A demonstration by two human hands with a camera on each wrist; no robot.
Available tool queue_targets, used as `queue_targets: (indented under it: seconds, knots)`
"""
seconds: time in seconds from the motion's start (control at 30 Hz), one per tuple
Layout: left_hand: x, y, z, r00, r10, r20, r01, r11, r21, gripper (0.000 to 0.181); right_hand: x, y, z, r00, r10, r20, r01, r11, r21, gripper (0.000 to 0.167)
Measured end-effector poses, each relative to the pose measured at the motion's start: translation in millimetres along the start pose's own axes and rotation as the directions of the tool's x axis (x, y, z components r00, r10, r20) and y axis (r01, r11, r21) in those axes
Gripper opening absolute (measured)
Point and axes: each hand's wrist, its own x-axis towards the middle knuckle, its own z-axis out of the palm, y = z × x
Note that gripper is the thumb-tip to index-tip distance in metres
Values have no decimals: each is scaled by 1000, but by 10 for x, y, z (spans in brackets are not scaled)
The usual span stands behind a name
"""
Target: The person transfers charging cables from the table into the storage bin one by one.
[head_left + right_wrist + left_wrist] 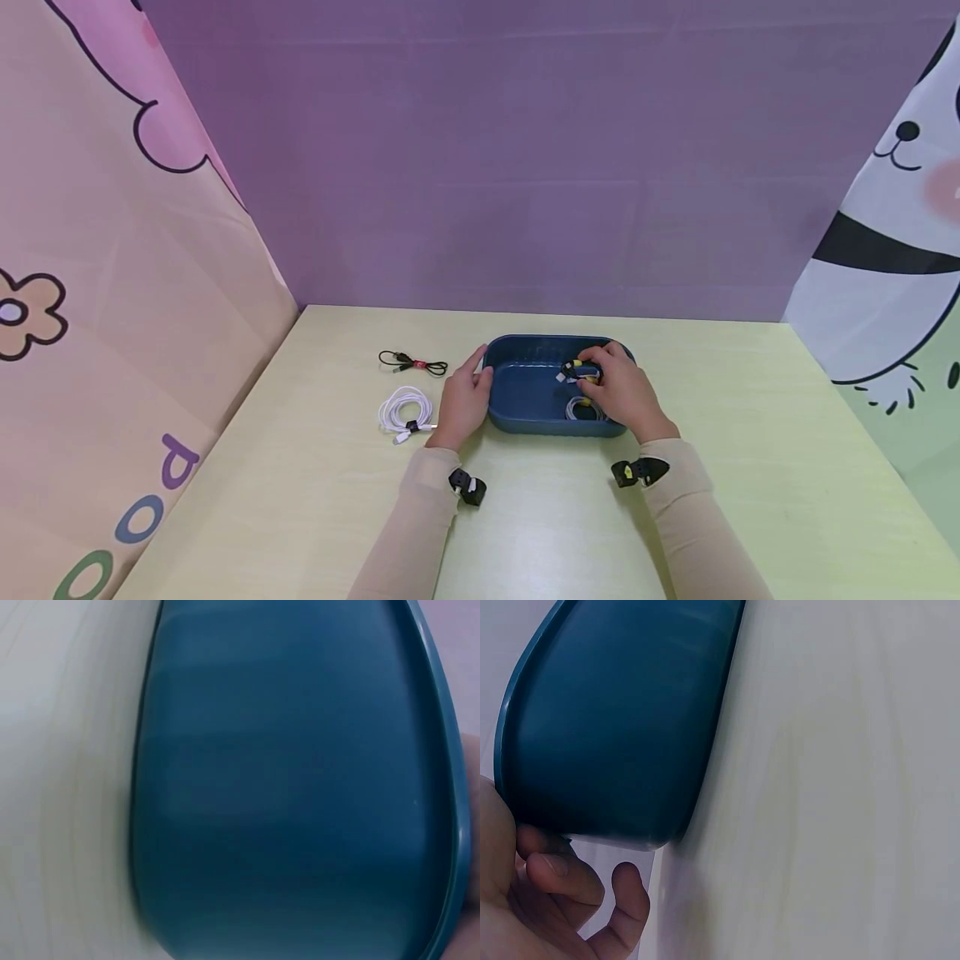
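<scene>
the left hand (pixel 462 406), fingers loosely bent, touches the left end of a blue tray (pixel 517 392). the right hand (pixel 628 396) pinches a dark bundled cable (pixel 572 372) at the tray's right half, near a grey coiled cable (pixel 576 408) inside. leftward on the table (pixel 540 517) lie a black cable (pixel 412 364) and a white cable (pixel 405 410).

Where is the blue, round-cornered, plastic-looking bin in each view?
Head: the blue, round-cornered, plastic-looking bin lies slightly right of centre, in the lower half.
Left wrist: the bin is at upper left, cut off by the top edge.
Right wrist: the bin fills the middle, running top to bottom.
Shared landmark: the pale wood-grained tabletop, visible in all three.
</scene>
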Motion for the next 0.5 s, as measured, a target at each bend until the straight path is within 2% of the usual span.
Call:
queue_targets:
  seconds: [0.5]
  knots:
    - [-12, 30, -7, 1000, -17, 6, 17, 1000, 0, 47, -12, -64, 7, 998, 46, 48, -40, 992, -121, 40]
